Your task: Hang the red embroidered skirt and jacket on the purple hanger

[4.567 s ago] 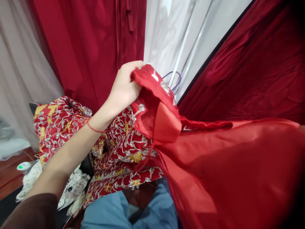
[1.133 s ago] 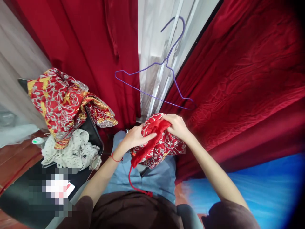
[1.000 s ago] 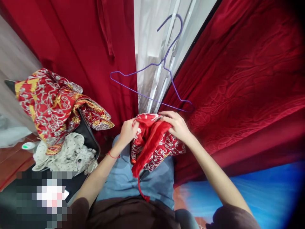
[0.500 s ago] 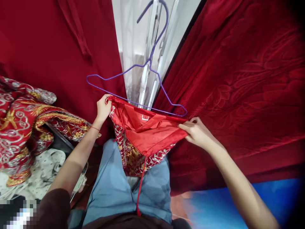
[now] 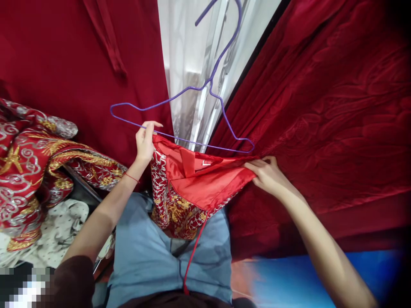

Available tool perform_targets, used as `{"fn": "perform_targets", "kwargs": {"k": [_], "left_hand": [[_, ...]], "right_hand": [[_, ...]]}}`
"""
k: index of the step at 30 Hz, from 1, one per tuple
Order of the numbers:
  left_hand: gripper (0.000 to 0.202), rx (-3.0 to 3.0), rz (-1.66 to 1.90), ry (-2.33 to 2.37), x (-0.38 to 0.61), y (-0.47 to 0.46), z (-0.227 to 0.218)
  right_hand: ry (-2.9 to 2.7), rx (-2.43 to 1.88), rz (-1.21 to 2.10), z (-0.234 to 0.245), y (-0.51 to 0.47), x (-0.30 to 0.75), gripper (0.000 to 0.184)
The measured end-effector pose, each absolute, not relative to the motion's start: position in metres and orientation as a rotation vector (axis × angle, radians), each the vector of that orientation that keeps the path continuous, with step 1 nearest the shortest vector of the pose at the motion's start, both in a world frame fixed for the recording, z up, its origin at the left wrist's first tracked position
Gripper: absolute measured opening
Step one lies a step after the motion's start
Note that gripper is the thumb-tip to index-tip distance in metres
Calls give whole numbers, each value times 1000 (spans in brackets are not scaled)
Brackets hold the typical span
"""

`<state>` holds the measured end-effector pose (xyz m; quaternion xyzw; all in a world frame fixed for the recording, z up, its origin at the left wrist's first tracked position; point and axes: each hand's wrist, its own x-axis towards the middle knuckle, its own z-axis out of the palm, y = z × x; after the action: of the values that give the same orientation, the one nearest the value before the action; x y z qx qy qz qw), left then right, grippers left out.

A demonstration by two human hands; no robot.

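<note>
A red embroidered skirt (image 5: pixel 180 201) is stretched out in front of my legs, its bright red lining (image 5: pixel 212 182) facing up. A long red drawstring (image 5: pixel 195 246) dangles from its waistband. My left hand (image 5: pixel 146 143) is closed at the left end of the waistband, its fingertips over the bottom bar of a purple wire hanger (image 5: pixel 189 88). Closed on the right end of the waistband is my right hand (image 5: pixel 266 173). The hanger's bar runs just above the waistband; the top of its hook is cut off by the frame.
Dark red curtains (image 5: pixel 321 119) rise on both sides of a pale gap with white metal bars (image 5: pixel 201 111). To the left, a red garment with gold and silver embroidery (image 5: pixel 28 158) lies beside white dotted cloth (image 5: pixel 64 222). Blue flooring (image 5: pixel 305 278) shows at lower right.
My left hand has shifted right and its fingers have reached onto the hanger's bar. The waistband and my right hand have moved slightly right; the hanger's hook has swung right.
</note>
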<state>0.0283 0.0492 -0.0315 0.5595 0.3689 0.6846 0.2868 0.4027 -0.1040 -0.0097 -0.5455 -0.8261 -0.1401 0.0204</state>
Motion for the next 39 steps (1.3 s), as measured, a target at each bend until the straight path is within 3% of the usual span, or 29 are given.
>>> {"fn": "perform_targets", "kwargs": {"k": [7,13,33,39], "left_hand": [[53,1419,1846,885,19,33,-44],[46,1421,1707,867,15,12,-50],[42,1503,1656,883,-7,-4,-37],[41,1528,1612,874,3,-9,-45]], "right_hand": [[-2616,-1645,-406,-17,-112,410,43],[-2669,-1677,-360,-13,-118,415,46],[-2657,-1621,-109,80,-125,379,37],[-2202,-1390,-112,104,-98,327,29]]}}
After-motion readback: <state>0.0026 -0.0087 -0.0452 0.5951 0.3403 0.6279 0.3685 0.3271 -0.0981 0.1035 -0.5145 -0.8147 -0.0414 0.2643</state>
